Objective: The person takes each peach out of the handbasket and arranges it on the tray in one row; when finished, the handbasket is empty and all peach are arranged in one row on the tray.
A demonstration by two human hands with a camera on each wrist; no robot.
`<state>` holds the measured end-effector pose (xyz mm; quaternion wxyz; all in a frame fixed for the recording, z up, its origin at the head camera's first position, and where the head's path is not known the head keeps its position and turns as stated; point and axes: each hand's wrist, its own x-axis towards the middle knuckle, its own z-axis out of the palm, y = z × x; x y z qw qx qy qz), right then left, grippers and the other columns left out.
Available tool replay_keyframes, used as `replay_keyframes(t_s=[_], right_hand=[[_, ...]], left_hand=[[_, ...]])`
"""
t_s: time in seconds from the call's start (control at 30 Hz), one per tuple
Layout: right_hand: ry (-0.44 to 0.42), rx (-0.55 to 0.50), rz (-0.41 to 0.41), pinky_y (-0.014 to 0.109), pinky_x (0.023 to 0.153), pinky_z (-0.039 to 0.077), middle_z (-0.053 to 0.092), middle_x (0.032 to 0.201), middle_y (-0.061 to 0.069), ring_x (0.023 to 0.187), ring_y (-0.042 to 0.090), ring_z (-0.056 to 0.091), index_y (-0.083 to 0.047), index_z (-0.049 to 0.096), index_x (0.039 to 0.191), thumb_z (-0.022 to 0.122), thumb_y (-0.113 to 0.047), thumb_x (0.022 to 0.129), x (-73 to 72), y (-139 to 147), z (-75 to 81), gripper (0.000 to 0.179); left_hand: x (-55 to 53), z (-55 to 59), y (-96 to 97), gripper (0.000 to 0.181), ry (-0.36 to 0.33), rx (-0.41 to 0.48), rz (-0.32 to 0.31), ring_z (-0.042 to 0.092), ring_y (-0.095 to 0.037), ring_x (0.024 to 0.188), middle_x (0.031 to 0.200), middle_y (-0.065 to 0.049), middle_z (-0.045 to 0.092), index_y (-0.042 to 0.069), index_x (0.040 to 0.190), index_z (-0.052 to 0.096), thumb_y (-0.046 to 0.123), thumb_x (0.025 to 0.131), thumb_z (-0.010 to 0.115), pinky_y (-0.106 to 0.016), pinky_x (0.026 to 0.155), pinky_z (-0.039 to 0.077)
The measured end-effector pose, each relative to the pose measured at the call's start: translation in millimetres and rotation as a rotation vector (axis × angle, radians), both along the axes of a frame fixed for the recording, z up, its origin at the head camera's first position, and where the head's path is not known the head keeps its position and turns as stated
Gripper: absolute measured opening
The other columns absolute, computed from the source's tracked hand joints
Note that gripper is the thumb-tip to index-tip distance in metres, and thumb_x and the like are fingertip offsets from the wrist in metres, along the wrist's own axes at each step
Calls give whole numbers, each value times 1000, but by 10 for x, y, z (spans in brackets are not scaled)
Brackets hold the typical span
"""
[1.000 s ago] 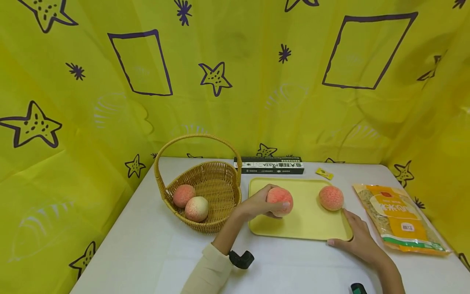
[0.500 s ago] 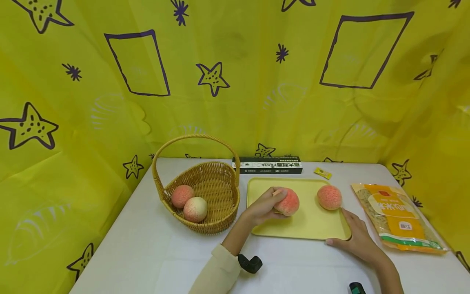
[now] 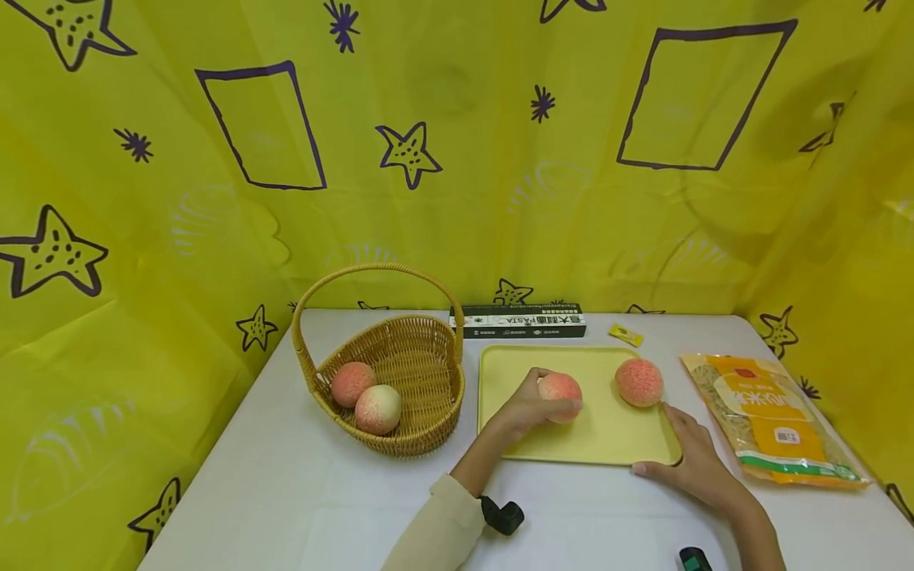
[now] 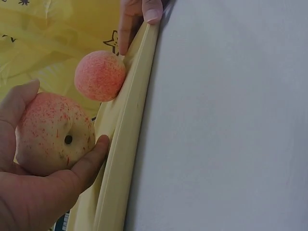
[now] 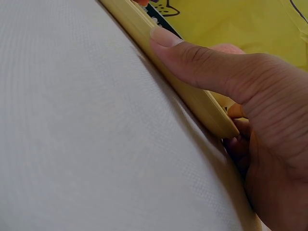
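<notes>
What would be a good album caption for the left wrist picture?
Left hand cradles a speckled peach over the yellow tray, beside a second peach.

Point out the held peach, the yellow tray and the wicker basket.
held peach (image 3: 560, 390), head view, its speckled top.
yellow tray (image 3: 607, 432), head view, bare floor near the front.
wicker basket (image 3: 421, 361), head view, inner woven wall.
</notes>
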<state>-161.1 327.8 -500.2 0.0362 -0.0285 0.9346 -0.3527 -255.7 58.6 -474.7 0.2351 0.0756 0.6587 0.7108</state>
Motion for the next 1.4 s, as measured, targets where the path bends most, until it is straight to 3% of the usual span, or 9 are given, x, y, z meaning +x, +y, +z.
replay_keyframes(t_s=[0.17,0.33,0.5,0.7,0.8,0.93,1.1,1.4], right_hand=[[4,5,-2,76,97,21,12,150,39,132,58,13,1,3,155,78,-42,80,-4,0,-3,114],[12,2,1,75,97,22,14,150,39,132,57,14,2,4,155,78,-42,80,1,-7,-5,114],[6,-5,1,75,97,22,13,151,38,133,56,14,1,4,155,78,-42,80,6,-12,-2,114],[0,12,-3,75,97,23,13,150,39,132,56,14,3,5,155,77,-43,80,12,-27,24,114],[-1,18,-7,75,97,23,14,150,38,132,56,15,3,5,154,77,-44,80,11,-28,28,114],[6,20,-11,75,98,23,15,150,38,133,55,15,3,6,154,78,-44,79,12,-35,29,114],[9,3,-7,75,98,22,14,150,38,133,57,14,2,5,155,78,-43,79,-4,-39,23,114],[42,2,0,74,98,23,17,150,38,132,55,16,3,8,154,80,-42,78,17,-41,21,115]], left_hand=[[-20,-35,72,51,-10,36,18,57,-14,79,109,-5,59,14,122,43,13,83,75,-24,64,48],[-63,-48,146,58,-23,77,-54,61,-14,89,119,-6,57,13,139,34,24,93,67,-28,78,51],[-90,-35,234,68,24,-1,-82,57,-15,100,126,-6,54,9,145,34,13,89,71,-28,88,48],[-114,-1,323,64,96,-124,-12,59,-16,96,121,-4,56,10,135,48,7,78,80,-31,85,51],[-151,-27,379,61,102,-126,45,59,-16,94,117,-4,57,14,129,51,5,76,80,-31,81,52],[-210,-69,447,61,128,-103,73,59,-15,93,117,-3,56,17,126,48,4,75,79,-29,78,52],[-233,-74,480,61,149,-103,77,58,-14,97,116,0,54,19,124,47,5,75,81,-30,83,52],[-232,-94,598,63,201,-176,163,56,-10,98,112,4,55,20,117,46,9,70,86,-29,88,50]])
